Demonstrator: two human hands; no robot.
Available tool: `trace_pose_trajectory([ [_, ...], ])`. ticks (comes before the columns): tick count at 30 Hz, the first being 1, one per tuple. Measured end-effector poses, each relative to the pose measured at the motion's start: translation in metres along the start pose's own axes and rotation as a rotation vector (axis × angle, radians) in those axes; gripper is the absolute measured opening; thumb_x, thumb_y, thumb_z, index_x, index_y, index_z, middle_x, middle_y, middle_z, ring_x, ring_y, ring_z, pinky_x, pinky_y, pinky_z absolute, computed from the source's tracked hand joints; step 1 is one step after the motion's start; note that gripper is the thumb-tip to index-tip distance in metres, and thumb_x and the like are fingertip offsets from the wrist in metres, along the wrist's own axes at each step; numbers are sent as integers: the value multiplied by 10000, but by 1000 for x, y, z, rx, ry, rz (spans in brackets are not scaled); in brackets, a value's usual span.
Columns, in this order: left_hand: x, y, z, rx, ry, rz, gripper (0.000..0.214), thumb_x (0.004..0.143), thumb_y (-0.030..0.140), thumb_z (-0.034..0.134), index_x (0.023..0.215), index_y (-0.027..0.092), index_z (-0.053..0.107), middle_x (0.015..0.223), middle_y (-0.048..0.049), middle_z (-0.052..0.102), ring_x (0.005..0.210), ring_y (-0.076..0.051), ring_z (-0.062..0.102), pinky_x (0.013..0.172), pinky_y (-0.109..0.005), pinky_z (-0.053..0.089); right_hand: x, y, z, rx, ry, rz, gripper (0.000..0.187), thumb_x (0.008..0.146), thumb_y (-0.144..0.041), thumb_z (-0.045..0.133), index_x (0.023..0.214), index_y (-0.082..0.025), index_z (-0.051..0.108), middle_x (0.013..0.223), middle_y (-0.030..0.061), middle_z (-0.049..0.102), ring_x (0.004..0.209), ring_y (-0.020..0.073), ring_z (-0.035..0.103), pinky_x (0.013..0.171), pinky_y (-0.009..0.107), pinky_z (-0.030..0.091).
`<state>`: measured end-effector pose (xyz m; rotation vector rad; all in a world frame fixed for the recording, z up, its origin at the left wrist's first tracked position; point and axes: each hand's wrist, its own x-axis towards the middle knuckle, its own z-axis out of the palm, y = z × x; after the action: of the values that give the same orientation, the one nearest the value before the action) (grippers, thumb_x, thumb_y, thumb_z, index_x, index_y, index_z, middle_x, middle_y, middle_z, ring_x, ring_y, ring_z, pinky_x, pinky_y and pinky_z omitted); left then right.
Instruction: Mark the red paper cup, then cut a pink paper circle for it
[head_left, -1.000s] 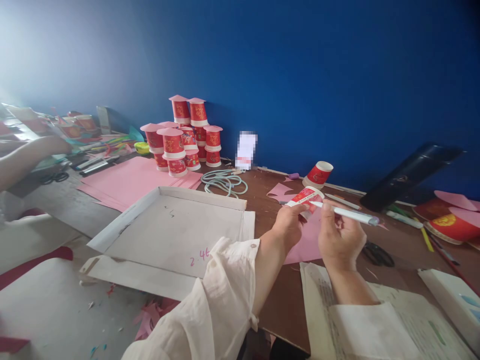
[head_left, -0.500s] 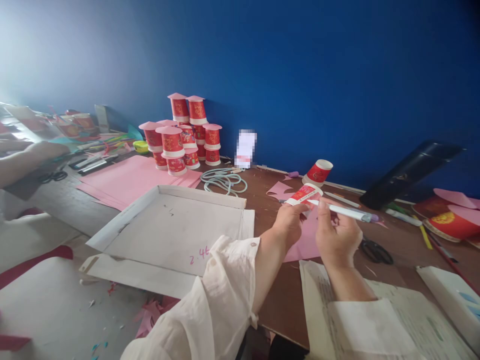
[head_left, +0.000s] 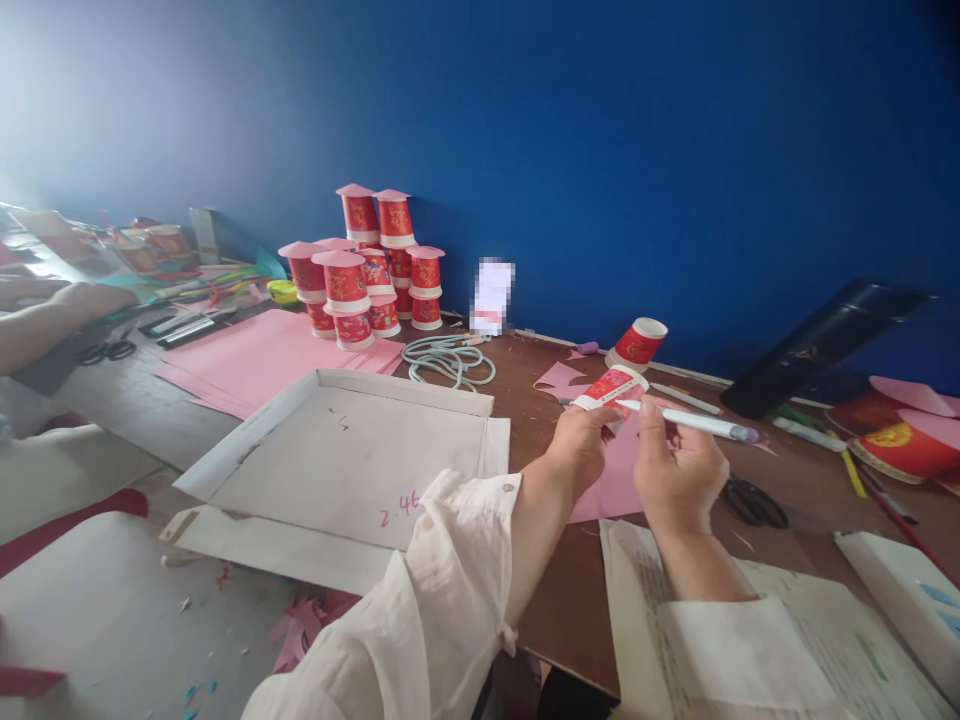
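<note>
Tilted on its side, a red and white paper cup (head_left: pixel 611 386) is gripped near its lower left end by my left hand (head_left: pixel 579 440). My right hand (head_left: pixel 681 470) is closed around a white marker (head_left: pixel 694 420) with a purple end, its tip at or very close to the cup's side. Whether the tip touches the cup I cannot tell. Behind them another red paper cup (head_left: pixel 637 344) stands near the wall. Pink paper (head_left: pixel 611 480) lies beneath my hands, and black-handled scissors (head_left: pixel 756 502) lie right of my right wrist.
Stacked red cups with pink paper tops (head_left: pixel 346 283) stand at the back left, beside pink sheets (head_left: pixel 240 360). A shallow white box lid (head_left: pixel 360 460) lies in front. A coiled cable (head_left: pixel 450 362), a black cylinder (head_left: pixel 817 350) and papers (head_left: pixel 795 620) surround the work area. Another person's arm (head_left: pixel 45 325) is far left.
My right hand and the marker have shifted very slightly to the right. The cup in my left hand stays almost in place.
</note>
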<state>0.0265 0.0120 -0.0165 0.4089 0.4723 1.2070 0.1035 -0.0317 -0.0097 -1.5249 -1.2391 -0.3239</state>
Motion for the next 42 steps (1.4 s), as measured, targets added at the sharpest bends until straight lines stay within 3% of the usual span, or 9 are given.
trace_pose_trajectory([
  [11,0,2,0,-62,-16,-34,295,520,87,720,801,162,674,839,-48,702,814,-173,624,839,-309,421,1,1,-2,8,37,-18,474,946,-509,500,990,-124,773,863,158,767,823,282,715,778,384,527],
  [27,-5,6,4,-64,13,-51,208,544,69,686,730,162,670,712,-15,662,779,-162,614,822,-295,433,1,-1,-1,-3,-5,-39,461,933,-508,517,960,-126,774,874,156,775,801,275,720,777,380,526],
  [42,-3,5,4,-80,29,-57,222,551,44,667,741,159,666,749,-29,675,814,-182,632,856,-311,435,1,2,-1,-24,15,3,463,925,-492,508,970,-113,771,896,175,761,798,274,694,746,381,513],
])
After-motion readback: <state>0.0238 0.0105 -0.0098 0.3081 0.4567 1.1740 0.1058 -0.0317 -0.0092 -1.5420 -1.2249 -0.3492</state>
